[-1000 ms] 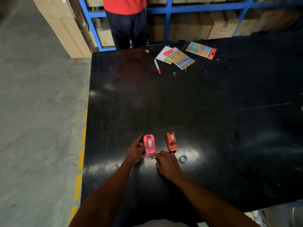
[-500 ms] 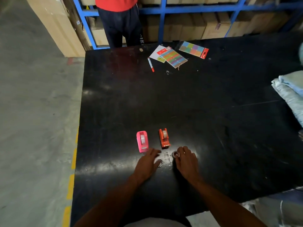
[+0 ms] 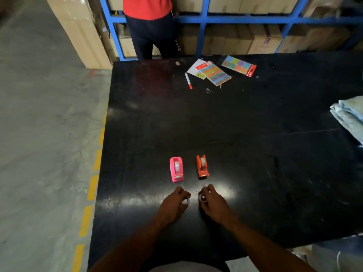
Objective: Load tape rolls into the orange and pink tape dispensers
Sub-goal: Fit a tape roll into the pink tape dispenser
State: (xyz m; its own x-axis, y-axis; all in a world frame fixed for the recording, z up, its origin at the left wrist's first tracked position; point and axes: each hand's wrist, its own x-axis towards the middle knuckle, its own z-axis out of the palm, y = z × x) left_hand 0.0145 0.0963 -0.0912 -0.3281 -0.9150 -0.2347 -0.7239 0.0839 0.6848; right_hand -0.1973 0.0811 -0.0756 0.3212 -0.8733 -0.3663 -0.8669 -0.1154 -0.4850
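Observation:
The pink tape dispenser [image 3: 176, 169] and the orange tape dispenser [image 3: 202, 167] stand side by side on the black table [image 3: 255, 154], each with a pale tape roll showing in its slot. Both hands are just in front of them and touch neither. My left hand [image 3: 172, 205] is curled below the pink one, its fingertips pinching a small pale piece [image 3: 184, 202]. My right hand [image 3: 215, 203] is curled below the orange one, with its fingers closed on a small dark ring [image 3: 202, 198]. What the two small pieces are is hard to tell.
At the table's far side lie a red-tipped marker [image 3: 188, 81], a white card and two packs of coloured sticky tabs [image 3: 215, 74] [image 3: 238, 65]. A person in a red top [image 3: 149, 26] stands there before blue shelving. Folded pale blue cloth [image 3: 349, 116] sits at the right edge.
My left hand left the pink dispenser and drew back toward me. My right hand reached the small ring on the table and closed on it. Both hands are now curled close together.

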